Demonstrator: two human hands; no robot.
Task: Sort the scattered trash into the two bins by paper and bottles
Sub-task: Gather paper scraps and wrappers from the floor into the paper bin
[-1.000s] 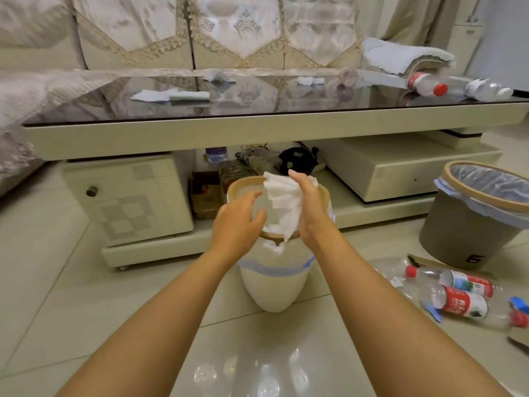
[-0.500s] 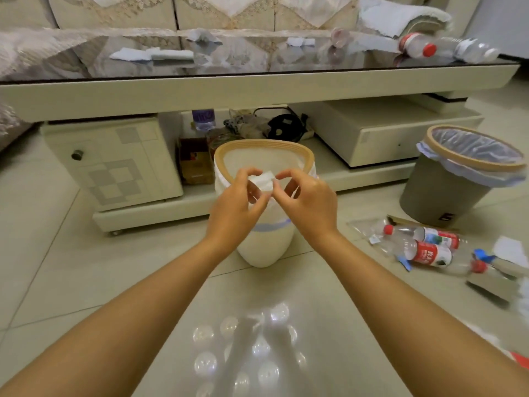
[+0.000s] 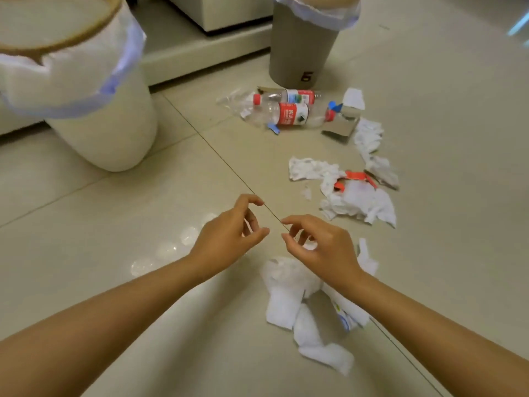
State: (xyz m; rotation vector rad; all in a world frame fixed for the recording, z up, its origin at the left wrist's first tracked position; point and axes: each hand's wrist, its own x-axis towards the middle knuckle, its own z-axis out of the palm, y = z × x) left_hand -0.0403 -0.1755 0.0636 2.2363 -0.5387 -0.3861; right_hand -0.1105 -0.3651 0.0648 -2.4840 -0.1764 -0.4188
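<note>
— Hands first: how did yours look?

— Your left hand (image 3: 229,233) hung mid-frame above the floor (image 3: 120,224), fingers loosely curled and holding nothing. Your right hand (image 3: 317,247) was just beside it, apart from it, fingers likewise relaxed and empty. Neither touched any trash.

— Where was the paper?

— One crumpled white paper pile (image 3: 289,299) lay on the floor at lower centre, partly hidden under your right wrist and forearm. A second paper heap (image 3: 357,202), with red scraps (image 3: 355,176) in it, sat at centre right, above your right hand in the frame. More paper bits (image 3: 369,136) trailed upward from it toward a cardboard piece (image 3: 339,128).

— And the bottles?

— Two clear bottles (image 3: 286,111) with red labels lay side by side on the floor at upper centre, with clear plastic wrap (image 3: 234,101) just to their left. They lay just below the grey bin.

— The bins?

— Your white bin (image 3: 108,130), lined with a white bag edged in blue, filled the upper left of the frame, tilted by the wide lens. The grey bin (image 3: 300,50), also lined, stood at top centre, well apart from the white one. Behind both ran the pale base of a low table (image 3: 200,50).
</note>
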